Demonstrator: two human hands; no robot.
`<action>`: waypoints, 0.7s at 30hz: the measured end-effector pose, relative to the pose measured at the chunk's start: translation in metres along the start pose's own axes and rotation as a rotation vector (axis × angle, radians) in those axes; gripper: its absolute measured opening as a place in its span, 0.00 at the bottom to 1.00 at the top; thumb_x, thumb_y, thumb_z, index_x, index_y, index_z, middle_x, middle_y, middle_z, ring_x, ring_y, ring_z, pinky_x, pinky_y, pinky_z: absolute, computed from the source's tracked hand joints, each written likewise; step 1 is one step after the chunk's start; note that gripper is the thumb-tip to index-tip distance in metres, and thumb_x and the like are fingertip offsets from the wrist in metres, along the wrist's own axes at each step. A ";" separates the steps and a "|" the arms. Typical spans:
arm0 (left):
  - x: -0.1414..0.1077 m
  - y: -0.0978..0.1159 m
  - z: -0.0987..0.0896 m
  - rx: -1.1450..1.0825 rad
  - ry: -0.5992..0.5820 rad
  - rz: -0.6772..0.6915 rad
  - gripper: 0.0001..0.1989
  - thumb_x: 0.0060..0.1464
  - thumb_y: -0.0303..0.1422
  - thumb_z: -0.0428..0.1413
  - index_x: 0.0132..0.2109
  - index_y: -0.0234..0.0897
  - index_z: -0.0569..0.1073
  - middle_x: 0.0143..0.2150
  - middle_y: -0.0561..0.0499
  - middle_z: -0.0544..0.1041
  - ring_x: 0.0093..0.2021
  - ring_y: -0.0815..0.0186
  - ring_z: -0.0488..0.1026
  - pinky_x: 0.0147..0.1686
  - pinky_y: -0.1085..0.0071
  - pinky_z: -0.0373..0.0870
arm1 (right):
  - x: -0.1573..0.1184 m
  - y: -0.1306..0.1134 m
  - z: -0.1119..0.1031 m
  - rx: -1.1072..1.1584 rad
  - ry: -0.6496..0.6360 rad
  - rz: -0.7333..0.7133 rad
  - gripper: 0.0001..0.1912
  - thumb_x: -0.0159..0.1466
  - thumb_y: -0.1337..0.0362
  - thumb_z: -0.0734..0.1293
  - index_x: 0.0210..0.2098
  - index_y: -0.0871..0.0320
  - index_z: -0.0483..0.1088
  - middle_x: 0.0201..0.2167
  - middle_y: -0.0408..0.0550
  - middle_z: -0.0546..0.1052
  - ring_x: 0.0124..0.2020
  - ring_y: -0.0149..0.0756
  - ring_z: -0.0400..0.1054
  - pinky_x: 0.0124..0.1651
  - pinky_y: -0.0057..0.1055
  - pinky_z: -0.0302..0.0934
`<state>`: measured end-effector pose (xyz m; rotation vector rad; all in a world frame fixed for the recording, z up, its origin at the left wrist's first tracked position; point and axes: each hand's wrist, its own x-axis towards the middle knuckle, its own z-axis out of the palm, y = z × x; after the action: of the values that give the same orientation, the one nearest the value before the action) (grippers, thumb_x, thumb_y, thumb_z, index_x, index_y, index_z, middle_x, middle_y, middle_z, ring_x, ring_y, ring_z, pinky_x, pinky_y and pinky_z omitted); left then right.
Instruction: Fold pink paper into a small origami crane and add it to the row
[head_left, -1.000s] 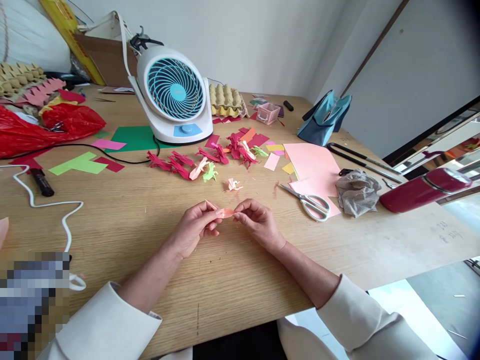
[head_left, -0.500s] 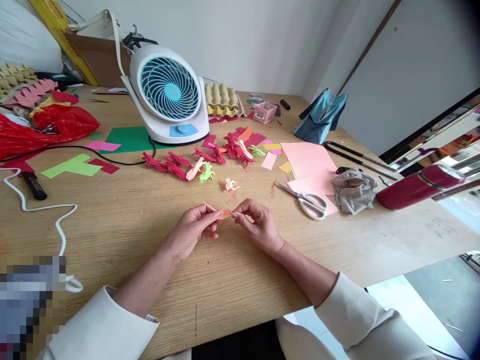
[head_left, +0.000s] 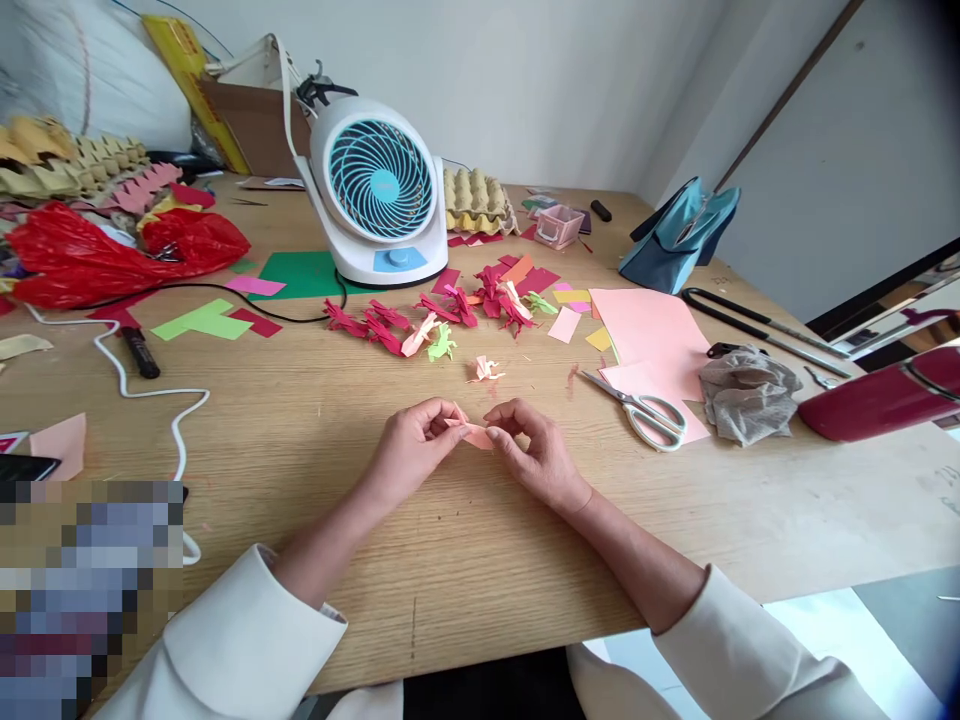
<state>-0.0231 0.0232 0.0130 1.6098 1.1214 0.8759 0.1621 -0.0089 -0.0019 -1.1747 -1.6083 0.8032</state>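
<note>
Between my hands is a small piece of folded pink paper (head_left: pixel 478 436), held just above the wooden table. My left hand (head_left: pixel 421 437) is closed, pinching its left end between thumb and fingers. At the other end, my right hand (head_left: pixel 534 452) grips the paper with thumb and forefinger. Just beyond lies a pale pink folded paper figure (head_left: pixel 485 369). Farther back, a row of folded paper figures in dark red (head_left: pixel 384 328), pale pink and light green (head_left: pixel 442 343) stretches across the table.
White-handled scissors (head_left: pixel 651 418) lie on pink paper sheets (head_left: pixel 652 330) at right, beside a crumpled grey tissue (head_left: pixel 748 395) and a dark red bottle (head_left: pixel 885 395). A white fan (head_left: pixel 386 190) stands behind. A white cable (head_left: pixel 176 430) and black marker (head_left: pixel 140 352) are at left.
The view has swung left, so everything sits farther right. The paper between my hands is turned and shows a broader, flatter face; my left fingers have curled more around its end.
</note>
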 end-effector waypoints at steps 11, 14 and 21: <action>-0.009 0.008 0.000 0.414 -0.021 0.201 0.10 0.55 0.36 0.59 0.44 0.42 0.70 0.30 0.55 0.77 0.28 0.67 0.73 0.30 0.73 0.63 | 0.000 0.000 0.006 0.244 -0.191 0.234 0.17 0.62 0.50 0.68 0.32 0.59 0.69 0.26 0.44 0.73 0.27 0.30 0.63 0.31 0.28 0.55; -0.010 0.009 0.001 0.356 -0.019 0.192 0.11 0.55 0.36 0.60 0.45 0.41 0.70 0.31 0.55 0.77 0.30 0.67 0.74 0.33 0.73 0.66 | -0.001 -0.001 0.008 0.243 -0.179 0.205 0.18 0.63 0.50 0.67 0.30 0.58 0.66 0.22 0.41 0.69 0.24 0.29 0.59 0.29 0.28 0.53; -0.005 0.001 0.008 -0.100 -0.066 -0.027 0.11 0.53 0.40 0.60 0.33 0.35 0.74 0.33 0.50 0.78 0.33 0.64 0.75 0.33 0.72 0.71 | -0.002 0.000 0.013 0.417 -0.078 0.191 0.18 0.64 0.48 0.66 0.30 0.57 0.64 0.22 0.40 0.67 0.24 0.29 0.59 0.30 0.28 0.55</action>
<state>-0.0173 0.0156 0.0116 1.5279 1.0353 0.8426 0.1503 -0.0100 -0.0070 -1.0103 -1.3153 1.2532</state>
